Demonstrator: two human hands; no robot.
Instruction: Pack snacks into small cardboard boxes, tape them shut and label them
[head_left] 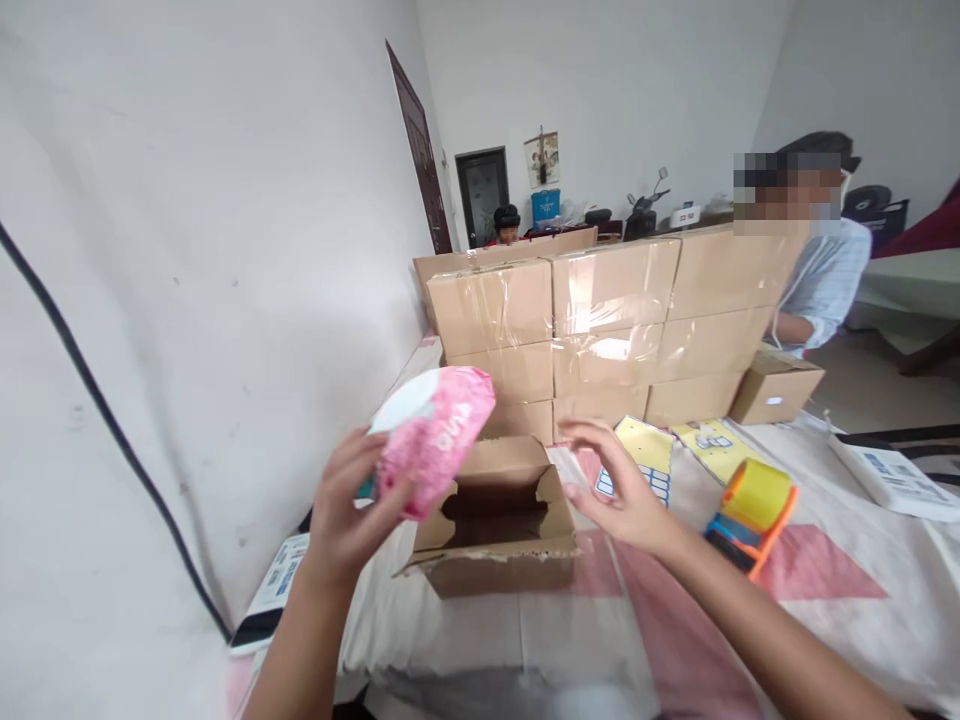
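Note:
A pink and white plastic packet [442, 440] with white lettering is gripped in my left hand [349, 500], tilted above the left side of a cardboard box [495, 575]. The box stands on the cloth with its top flaps raised, and its inside is dark. To the right of the box, my right hand [619, 490] hangs in the air with thumb and fingers apart, holding nothing. Yellow sheets [645, 445] with blue-outlined labels lie just beyond that hand. An orange tape dispenser [754, 515] with a yellow roll rests farther right.
Taped cardboard boxes [607, 290] form a stacked wall behind the work area, with a smaller box [776, 385] at its right end. White-and-black devices lie at left [270, 590] and right [892, 475]. One person [825, 260] is at right; another [508, 225] sits beyond the boxes.

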